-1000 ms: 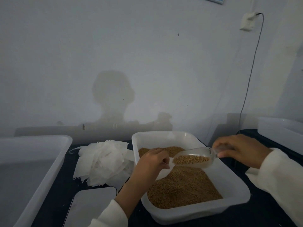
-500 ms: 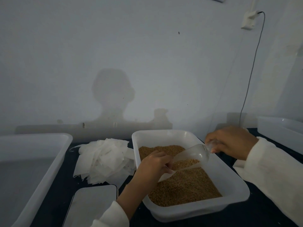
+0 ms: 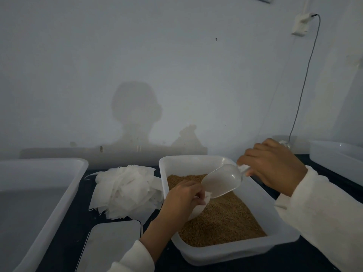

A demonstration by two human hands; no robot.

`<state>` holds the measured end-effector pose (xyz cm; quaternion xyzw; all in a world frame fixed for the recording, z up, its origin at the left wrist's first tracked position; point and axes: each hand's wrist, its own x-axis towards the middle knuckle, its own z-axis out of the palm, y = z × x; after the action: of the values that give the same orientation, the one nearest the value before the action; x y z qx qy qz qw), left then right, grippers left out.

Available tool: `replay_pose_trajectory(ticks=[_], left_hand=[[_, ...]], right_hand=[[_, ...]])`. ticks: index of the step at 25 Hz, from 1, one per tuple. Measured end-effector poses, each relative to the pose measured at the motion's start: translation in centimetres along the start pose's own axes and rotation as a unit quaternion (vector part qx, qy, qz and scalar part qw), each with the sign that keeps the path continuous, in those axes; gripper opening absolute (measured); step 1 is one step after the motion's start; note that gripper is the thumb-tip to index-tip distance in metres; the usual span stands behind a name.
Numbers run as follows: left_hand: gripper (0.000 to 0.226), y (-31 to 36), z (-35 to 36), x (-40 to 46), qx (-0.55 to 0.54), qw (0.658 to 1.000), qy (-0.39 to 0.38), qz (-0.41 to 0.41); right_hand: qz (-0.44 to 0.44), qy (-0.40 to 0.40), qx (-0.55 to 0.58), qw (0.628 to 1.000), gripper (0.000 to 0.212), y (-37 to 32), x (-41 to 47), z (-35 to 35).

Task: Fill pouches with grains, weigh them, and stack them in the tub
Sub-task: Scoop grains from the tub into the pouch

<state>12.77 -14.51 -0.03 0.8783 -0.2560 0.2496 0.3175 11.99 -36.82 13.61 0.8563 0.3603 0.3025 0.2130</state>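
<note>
**Head view: a scoop tips grain into a little pouch**

The head camera looks down at a dark table. The right hand (image 3: 274, 169) has its fingers curled tight around the handle of a clear plastic scoop (image 3: 222, 181). The handle end is up high and the open end points down, so the grain can slide out. The scoop looks almost empty, so I think most of the grain has already gone in.

The left hand (image 3: 183, 197) pinches the top of a white pouch (image 3: 197, 210) and holds it right under the lip of the scoop. The lip touches the mouth of the pouch, or sits just inside it. I cannot tell which. The pouch hangs over the grain tub (image 3: 275, 245), just above the brown grains (image 3: 225, 218). That is a smart spot, because any grain that misses falls back into the pile and not onto the table.

A heap of empty pouches (image 3: 125, 191) lies just left of the grain tub, close to the left hand, easy to grab. In front of the heap sits a flat white scale (image 3: 110, 246), ready for weighing. A big empty tub (image 3: 59, 193) waits at the far left, likely for the full pouches. Another tub (image 3: 337, 160) sits at the far right edge.
</note>
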Motion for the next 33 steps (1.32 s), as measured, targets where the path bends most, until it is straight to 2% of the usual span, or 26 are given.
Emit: replay_pose_trajectory(ticks=[2, 3, 6, 8, 10, 13, 17, 21, 25, 30, 33], left_hand=[[0.012, -0.1, -0.1, -0.1, 0.001, 1.000, 0.013, -0.013], [0.011, -0.2, -0.3, -0.1, -0.003, 0.999, 0.025, -0.021], [0.010, -0.5, -1.2, -0.4, -0.047, 0.994, 0.071, -0.062], [0.011, -0.7, -2.1, -0.4, -0.100, 0.985, 0.094, -0.103], [0.015, -0.8, -3.3, -0.3, -0.166, 0.971, 0.111, -0.134], [0.018, -1.0, -5.2, -0.3, -0.227, 0.954, 0.131, -0.144], [0.019, -1.2, -7.5, -1.1, -0.254, 0.943, 0.162, -0.142], [0.017, -1.6, -8.7, -2.3, -0.233, 0.946, 0.163, -0.155], [0.020, -2.1, -9.0, -3.4, -0.237, 0.937, 0.188, -0.176], [0.023, -2.4, -8.6, -3.2, -0.230, 0.936, 0.188, -0.188], [0.020, -2.1, -7.7, -2.5, -0.231, 0.938, 0.185, -0.181]], right_hand=[[-0.011, 0.055, -0.010, 0.998, 0.028, -0.3, -0.3, 0.0], [-0.002, 0.048, 0.006, 0.999, 0.028, -0.2, -0.6, 0.2], [0.122, -0.040, 0.107, 0.986, 0.014, -0.4, -2.2, 1.8], [0.236, -0.122, 0.213, 0.940, 0.008, -0.9, -3.9, 4.4], [0.301, -0.176, 0.304, 0.886, 0.012, -2.4, -5.0, 7.2], [0.310, -0.213, 0.359, 0.854, 0.010, -5.5, -4.9, 10.6], [0.311, -0.218, 0.378, 0.844, 0.006, -7.9, -3.9, 13.1], [0.302, -0.245, 0.354, 0.850, 0.003, -7.9, -3.7, 13.3], [0.262, -0.221, 0.324, 0.882, 0.010, -6.0, -3.7, 11.5], [0.102, -0.247, 0.167, 0.949, 0.021, -3.8, -2.4, 9.1], [0.079, -0.215, 0.142, 0.963, 0.029, -5.8, -1.9, 10.7]])
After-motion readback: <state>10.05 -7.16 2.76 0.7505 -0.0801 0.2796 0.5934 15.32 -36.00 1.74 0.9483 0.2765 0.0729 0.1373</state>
